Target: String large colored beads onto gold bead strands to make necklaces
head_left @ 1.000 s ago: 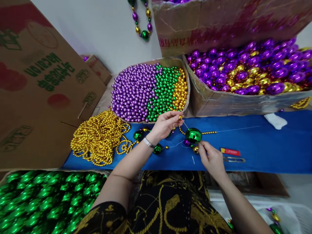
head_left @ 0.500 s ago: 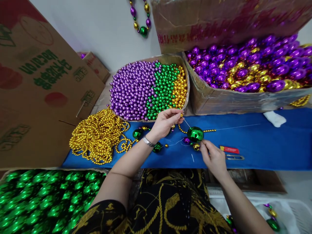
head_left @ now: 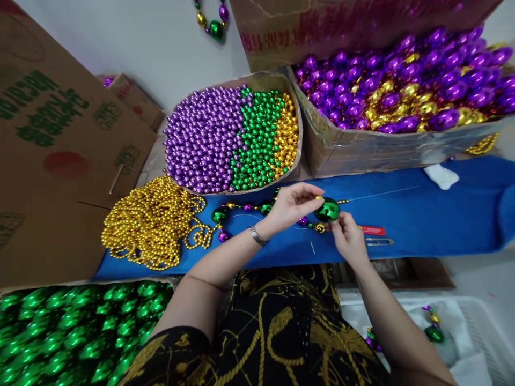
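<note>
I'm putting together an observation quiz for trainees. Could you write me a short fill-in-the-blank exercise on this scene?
1. A large ____ bead is between the fingertips of the left hand and the right hand.
2. The table cloth is coloured ____.
3. The heap of chains is coloured ____.
4. The small beads in the middle box come in ____ colours.

Missing words: green; blue; gold; three.

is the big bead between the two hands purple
No, the big bead between the left hand and the right hand is green.
</note>
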Demonstrator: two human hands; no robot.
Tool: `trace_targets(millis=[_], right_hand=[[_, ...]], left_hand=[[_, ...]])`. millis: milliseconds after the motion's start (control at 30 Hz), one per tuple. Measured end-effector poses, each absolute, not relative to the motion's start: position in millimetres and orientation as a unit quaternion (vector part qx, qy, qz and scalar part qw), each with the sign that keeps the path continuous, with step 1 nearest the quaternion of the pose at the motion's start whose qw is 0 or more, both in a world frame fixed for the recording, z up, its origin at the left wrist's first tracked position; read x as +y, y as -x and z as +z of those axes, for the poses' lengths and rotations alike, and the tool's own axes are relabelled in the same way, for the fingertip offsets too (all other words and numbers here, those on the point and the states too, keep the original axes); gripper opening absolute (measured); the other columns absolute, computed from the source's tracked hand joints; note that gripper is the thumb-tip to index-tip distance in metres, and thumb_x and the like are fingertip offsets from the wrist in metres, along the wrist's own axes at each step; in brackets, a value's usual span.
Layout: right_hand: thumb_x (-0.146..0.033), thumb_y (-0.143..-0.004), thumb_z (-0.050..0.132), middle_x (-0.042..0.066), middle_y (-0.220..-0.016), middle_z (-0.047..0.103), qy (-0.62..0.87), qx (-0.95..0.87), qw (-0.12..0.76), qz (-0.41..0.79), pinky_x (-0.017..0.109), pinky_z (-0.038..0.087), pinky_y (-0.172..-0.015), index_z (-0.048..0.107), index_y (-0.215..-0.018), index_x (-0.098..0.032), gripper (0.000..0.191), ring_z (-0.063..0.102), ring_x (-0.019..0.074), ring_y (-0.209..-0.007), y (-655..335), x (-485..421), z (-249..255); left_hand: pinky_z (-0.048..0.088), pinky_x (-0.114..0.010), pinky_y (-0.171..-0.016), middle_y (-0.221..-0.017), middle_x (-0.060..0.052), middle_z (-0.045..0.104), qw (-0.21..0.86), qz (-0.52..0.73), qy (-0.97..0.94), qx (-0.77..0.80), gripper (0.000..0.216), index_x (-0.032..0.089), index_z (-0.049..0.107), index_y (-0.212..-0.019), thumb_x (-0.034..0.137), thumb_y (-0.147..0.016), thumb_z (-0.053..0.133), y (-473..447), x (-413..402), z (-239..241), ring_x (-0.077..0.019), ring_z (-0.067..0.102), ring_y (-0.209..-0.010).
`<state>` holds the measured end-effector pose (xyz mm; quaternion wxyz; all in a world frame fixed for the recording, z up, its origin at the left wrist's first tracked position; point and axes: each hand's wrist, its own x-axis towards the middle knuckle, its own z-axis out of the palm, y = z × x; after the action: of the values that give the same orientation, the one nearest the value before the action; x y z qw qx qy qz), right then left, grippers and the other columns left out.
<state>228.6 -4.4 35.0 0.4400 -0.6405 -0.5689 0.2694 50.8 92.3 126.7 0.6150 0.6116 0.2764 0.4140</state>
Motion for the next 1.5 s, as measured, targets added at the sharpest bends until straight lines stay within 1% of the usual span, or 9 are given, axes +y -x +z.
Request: trace_targets(millis=[133,233,367,467,600,767,967,1167,1500], right_hand=[[-0.041,-0.094,0.05,0.005,-0.088,0.071,0.623,-0.56,0.43,0.337,0.03,0.056,-0.065,0.06,-0.109,-0.018,0.029,0.066,0.016,-0.067,-248,-10,8],[-0.04,-0.094,0.052,0.009,-0.105,0.071,0.661,-0.547,0.433,0.277,0.028,0.055,-0.06,0.059,-0.124,-0.019,0.038,0.063,0.0129,-0.062,-257,-17,23],[-0.039,-0.095,0.051,0.012,-0.117,0.067,0.653,-0.605,0.439,0.124,0.034,0.055,-0.083,0.064,-0.119,-0.02,0.033,0.067,0.0198,-0.093,-251,-14,68],[-0.04,-0.097,0.046,0.011,-0.098,0.071,0.627,-0.648,0.417,0.113,0.034,0.054,-0.084,0.068,-0.102,-0.02,0.03,0.068,0.0207,-0.09,-243,-6,83],[-0.046,-0.098,0.044,0.006,-0.082,0.07,0.644,-0.596,0.445,0.177,0.029,0.052,-0.065,0.066,-0.096,-0.021,0.033,0.063,0.0151,-0.065,-244,-2,72],[-0.053,-0.096,0.046,-0.003,-0.065,0.058,0.585,-0.492,0.551,0.335,0.022,0.038,-0.044,0.059,-0.101,-0.02,0.036,0.045,0.0074,-0.044,-236,-4,63],[-0.05,-0.093,0.055,-0.005,-0.056,0.048,0.589,-0.45,0.605,0.291,0.023,0.038,-0.05,0.061,-0.095,-0.02,0.031,0.046,0.0082,-0.05,-256,-10,92],[-0.044,-0.09,0.062,-0.007,-0.048,0.029,0.56,-0.31,0.743,0.194,0.027,0.017,-0.04,0.058,-0.082,-0.023,0.023,0.024,0.0069,-0.038,-323,-7,118],[-0.054,-0.084,0.067,-0.009,-0.054,0.046,0.532,-0.266,0.783,0.179,0.019,0.027,-0.038,0.057,-0.091,-0.019,0.036,0.035,0.005,-0.039,-323,10,109]], left_hand=[[0.054,-0.035,-0.089,-0.109,-0.01,0.07,0.555,0.394,-0.683,0.265,0.015,0.018,0.073,-0.089,0.031,-0.086,0.068,-70,82,105,-0.0178,0.066,-0.1],[0.052,-0.036,-0.089,-0.107,-0.009,0.07,0.511,0.385,-0.722,0.263,0.011,0.019,0.075,-0.087,0.029,-0.085,0.07,-76,81,106,-0.018,0.065,-0.099],[0.052,-0.034,-0.085,-0.088,-0.005,0.073,0.496,0.396,-0.739,0.225,0.008,0.021,0.075,-0.086,0.026,-0.085,0.07,-86,82,133,-0.015,0.065,-0.086],[0.052,-0.032,-0.079,-0.088,-0.005,0.073,0.501,0.418,-0.725,0.219,0.009,0.02,0.074,-0.085,0.026,-0.087,0.068,-92,85,148,-0.0143,0.065,-0.082],[0.054,-0.034,-0.085,-0.103,-0.008,0.071,0.502,0.43,-0.716,0.226,0.017,0.019,0.07,-0.102,0.028,-0.09,0.062,-88,86,126,-0.0169,0.066,-0.093],[0.043,-0.048,-0.108,-0.138,-0.017,0.056,0.422,0.274,-0.844,0.184,0.067,0.018,0.048,-0.136,0.026,-0.074,0.073,-96,79,61,-0.0297,0.052,-0.13],[0.053,-0.037,-0.087,-0.11,-0.013,0.065,0.294,0.122,-0.915,0.249,0.037,0.017,0.059,-0.113,0.043,-0.086,0.061,-96,74,48,-0.0265,0.063,-0.103],[0.05,-0.039,-0.078,-0.11,-0.014,0.06,0.121,0.0,-0.941,0.315,0.026,0.018,0.057,-0.11,0.033,-0.089,0.058,-49,67,66,-0.0293,0.058,-0.101],[0.048,-0.044,-0.076,-0.107,-0.018,0.06,0.03,-0.085,-0.929,0.359,0.029,0.013,0.059,-0.111,0.028,-0.086,0.062,-25,93,69,-0.0331,0.056,-0.102]])
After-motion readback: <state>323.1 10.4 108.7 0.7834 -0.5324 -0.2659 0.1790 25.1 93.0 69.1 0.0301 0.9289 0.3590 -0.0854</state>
